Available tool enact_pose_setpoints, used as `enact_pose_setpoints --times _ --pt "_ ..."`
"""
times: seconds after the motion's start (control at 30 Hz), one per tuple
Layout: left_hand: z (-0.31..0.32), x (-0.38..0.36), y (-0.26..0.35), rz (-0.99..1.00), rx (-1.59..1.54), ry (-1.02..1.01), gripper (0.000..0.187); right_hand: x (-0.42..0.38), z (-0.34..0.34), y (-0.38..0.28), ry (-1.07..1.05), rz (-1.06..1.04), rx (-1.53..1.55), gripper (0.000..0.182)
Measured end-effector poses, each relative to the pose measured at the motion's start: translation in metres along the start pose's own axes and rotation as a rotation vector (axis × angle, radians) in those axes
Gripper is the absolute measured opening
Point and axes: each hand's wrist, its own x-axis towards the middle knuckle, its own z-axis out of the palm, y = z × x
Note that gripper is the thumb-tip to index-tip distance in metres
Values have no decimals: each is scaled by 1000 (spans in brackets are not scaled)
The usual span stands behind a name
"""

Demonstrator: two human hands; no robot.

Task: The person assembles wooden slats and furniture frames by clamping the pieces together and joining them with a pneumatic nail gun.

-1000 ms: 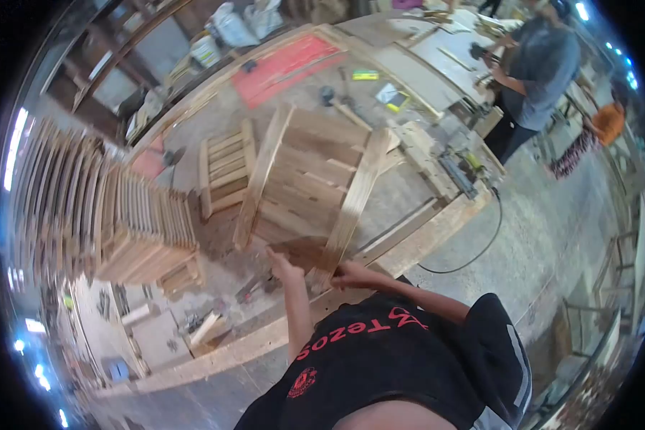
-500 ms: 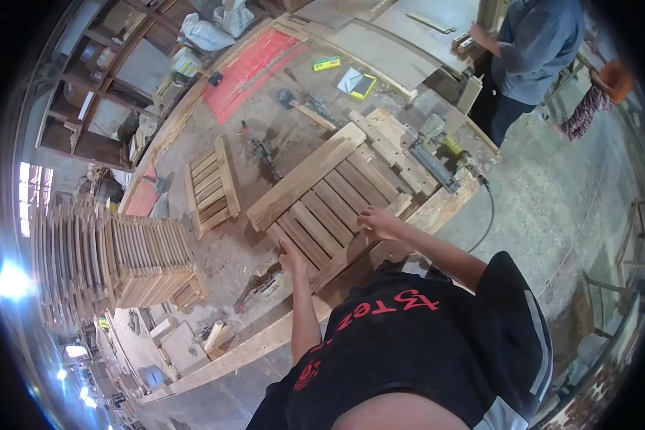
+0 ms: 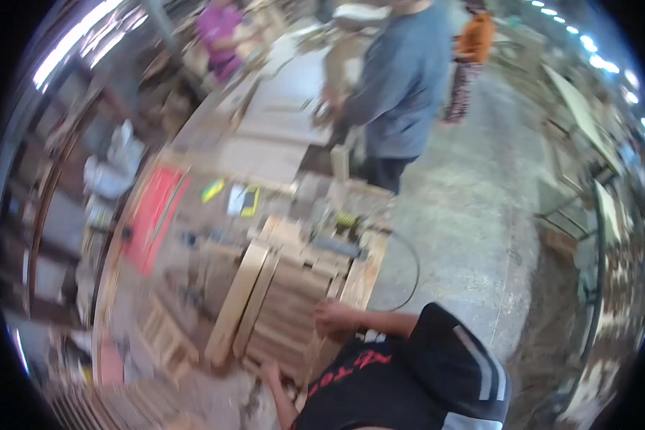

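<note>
A slatted wooden panel lies on the workbench in front of me, blurred by motion. My right hand is closed on its right-hand rail, fingers curled. At the panel's near left end, my left hand grips the edge; its fingers are smeared. Along the panel's left side runs a thick wooden rail, with a dark gap between it and the panel's own rail. Beyond the far end sit wooden blocks and a grey metal clamp-like tool.
A smaller slatted frame lies to the left, near a stack of frames. Farther back are a red sheet, a yellow box and a notepad. A dark hose hangs off the bench. A co-worker stands beyond.
The view has swung up and to the right, so the bench appears lower and more to the left. A gap now shows beside the thick rail. My right hand has curled at the panel's side.
</note>
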Motion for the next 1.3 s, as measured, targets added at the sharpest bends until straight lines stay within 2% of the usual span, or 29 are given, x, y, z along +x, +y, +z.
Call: enact_pose_setpoints --times 0.03,0.07,0.1,0.17,0.33,0.57,0.7,0.8,1.1,1.3 --pt "26 16 -30 32 -58 241 43 1 -2 -2 37 25 -123 32" --pt "4 -26 9 -106 -120 605 39 0 1 -3 123 6 -119 31" --pt "-4 -41 28 -63 -212 757 39 0 2 -3 215 -32 -117 29" --pt "-16 -55 55 105 -337 818 39 2 2 -4 206 -18 -137 26" --pt "-19 -44 127 351 -430 528 38 3 5 -2 187 -13 -168 28" --pt "-3 -29 170 432 -397 236 37 4 6 -3 148 -13 -169 26" --pt "5 -21 181 455 -370 166 37 3 9 0 221 -56 -148 26" --pt "6 -16 187 478 -340 127 37 4 12 2 169 -30 -138 27" --pt "14 -3 199 481 -300 57 36 3 18 0 233 11 -149 27" --pt "18 7 201 468 -271 32 35 4 37 13 360 -57 -212 30"
